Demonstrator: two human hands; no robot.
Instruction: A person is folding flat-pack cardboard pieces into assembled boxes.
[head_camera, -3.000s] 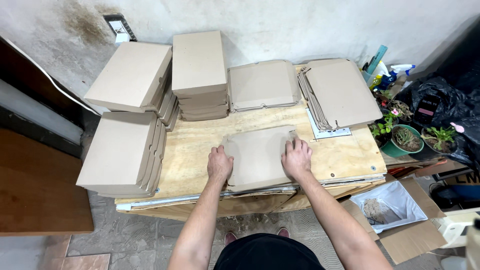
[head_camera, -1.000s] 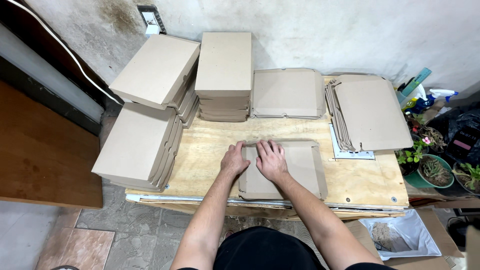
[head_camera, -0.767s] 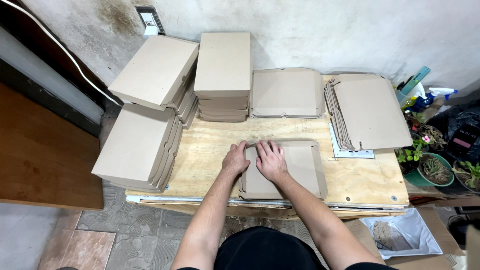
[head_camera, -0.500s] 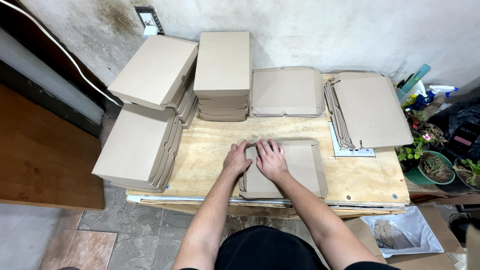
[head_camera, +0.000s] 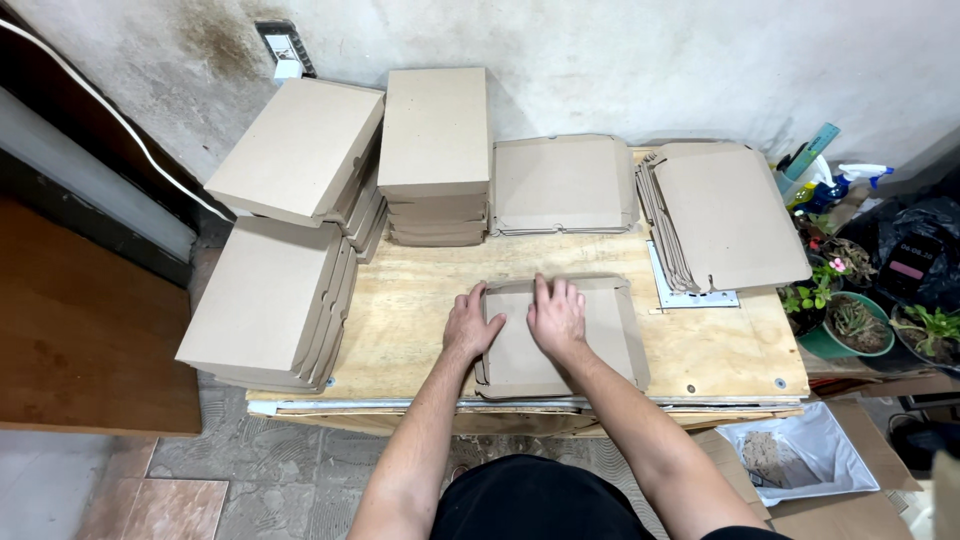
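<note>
Left hand (head_camera: 470, 328) flat, fingers spread, right hand (head_camera: 556, 315) palm-down, both pressing cardboard blank (head_camera: 590, 345), gripping nothing

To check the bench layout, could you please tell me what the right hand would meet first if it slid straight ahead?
Likely the low stack of flat cardboard by the wall; the right hand points that way across bare plywood table.

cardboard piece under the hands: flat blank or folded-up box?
Mostly flat. The cardboard piece lies low on the plywood table under the left hand and right hand; only its left edge looks partly folded.
</note>
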